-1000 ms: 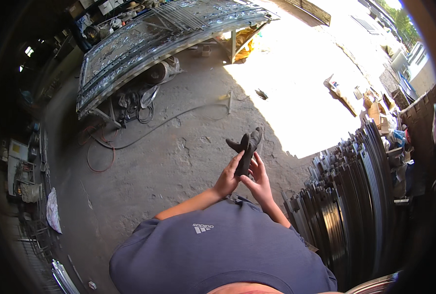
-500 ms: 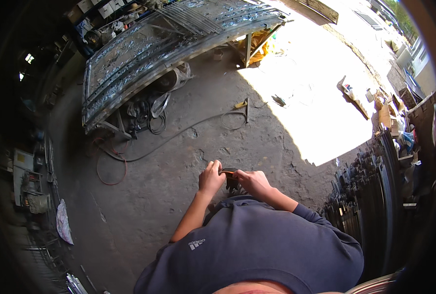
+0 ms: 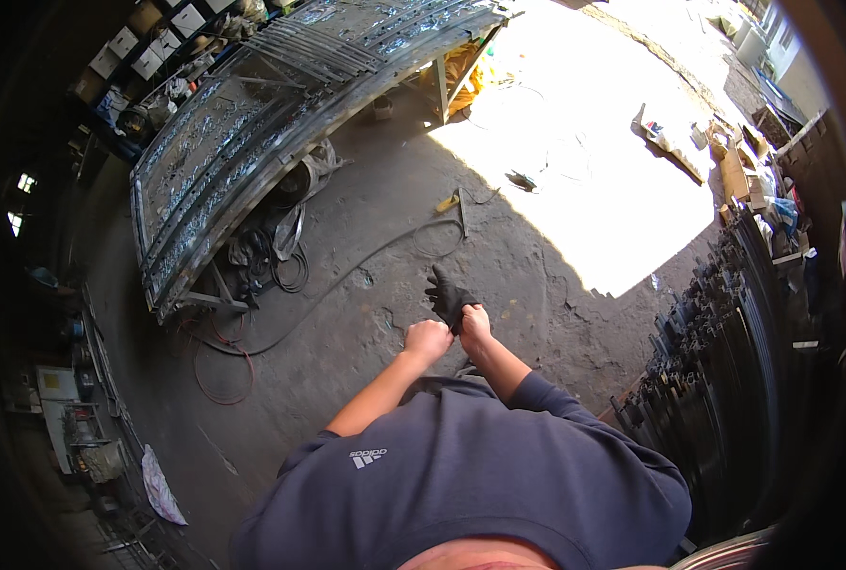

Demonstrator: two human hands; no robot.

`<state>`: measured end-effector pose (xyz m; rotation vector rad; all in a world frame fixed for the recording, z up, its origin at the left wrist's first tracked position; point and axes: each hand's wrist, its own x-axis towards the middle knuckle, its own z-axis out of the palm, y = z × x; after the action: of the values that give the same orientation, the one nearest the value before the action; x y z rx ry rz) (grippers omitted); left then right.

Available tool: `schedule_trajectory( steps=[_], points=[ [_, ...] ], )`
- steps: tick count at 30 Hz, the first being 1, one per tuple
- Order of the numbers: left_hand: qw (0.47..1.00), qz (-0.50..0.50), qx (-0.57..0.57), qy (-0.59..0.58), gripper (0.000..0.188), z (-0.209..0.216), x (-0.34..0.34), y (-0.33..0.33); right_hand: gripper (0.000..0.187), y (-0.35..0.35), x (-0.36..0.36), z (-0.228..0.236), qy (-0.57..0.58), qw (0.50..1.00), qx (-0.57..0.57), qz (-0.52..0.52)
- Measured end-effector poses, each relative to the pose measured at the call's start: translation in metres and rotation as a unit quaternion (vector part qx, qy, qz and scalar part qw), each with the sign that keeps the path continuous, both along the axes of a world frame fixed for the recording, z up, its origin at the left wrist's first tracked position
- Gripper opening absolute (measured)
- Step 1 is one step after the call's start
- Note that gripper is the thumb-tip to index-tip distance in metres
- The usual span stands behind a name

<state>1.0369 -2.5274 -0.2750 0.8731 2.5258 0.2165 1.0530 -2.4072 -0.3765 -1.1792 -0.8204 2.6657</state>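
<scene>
Between my two hands, in front of my body, a black work glove (image 3: 449,296) stretches away from me with its fingers pointing to the far side. My left hand (image 3: 429,340) is closed at the near end of the glove, by its cuff. On the other side of the cuff, my right hand (image 3: 476,324) is closed on the glove's edge. Both hands are bare and almost touch each other. The glove's opening is hidden behind my fingers.
Ahead to the left stands a large metal worktable (image 3: 280,152) with steel bars on it. A cable (image 3: 347,275) and a red hose (image 3: 223,385) lie on the floor. Bundled dark metal profiles (image 3: 718,370) stand at the right. A yellow-handled tool (image 3: 450,202) rests farther off.
The glove has swung outward and now hangs open-fingered beyond my hands; before, its orange-edged cuff was stretched between them. My left hand has come lower, and both hands are closer together.
</scene>
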Motion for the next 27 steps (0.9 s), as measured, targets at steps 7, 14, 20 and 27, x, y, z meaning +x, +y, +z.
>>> schedule_trajectory(
  steps=[7, 14, 20, 27],
  points=[
    [0.959, -0.252, 0.07, -0.112, 0.031, -0.012, -0.005, 0.067, 0.018, 0.048, 0.09, -0.03, -0.128, 0.971, 0.101, -0.174],
    [0.777, -0.603, 0.162, -0.081, 0.028, 0.01, 0.099, 0.08, 0.071, 0.039, 0.206, 0.021, 0.178, 0.896, -0.086, -0.397],
    [0.656, -0.722, 0.17, -0.14, 0.026, 0.017, 0.151, 0.083, 0.076, 0.009, 0.3, 0.021, 0.234, 0.726, -0.101, -0.638],
    [0.741, -0.601, 0.115, -0.276, 0.036, 0.0, 0.257, 0.141, 0.038, 0.047, 0.432, 0.052, 0.015, 0.76, 0.018, -0.649]
  ],
)
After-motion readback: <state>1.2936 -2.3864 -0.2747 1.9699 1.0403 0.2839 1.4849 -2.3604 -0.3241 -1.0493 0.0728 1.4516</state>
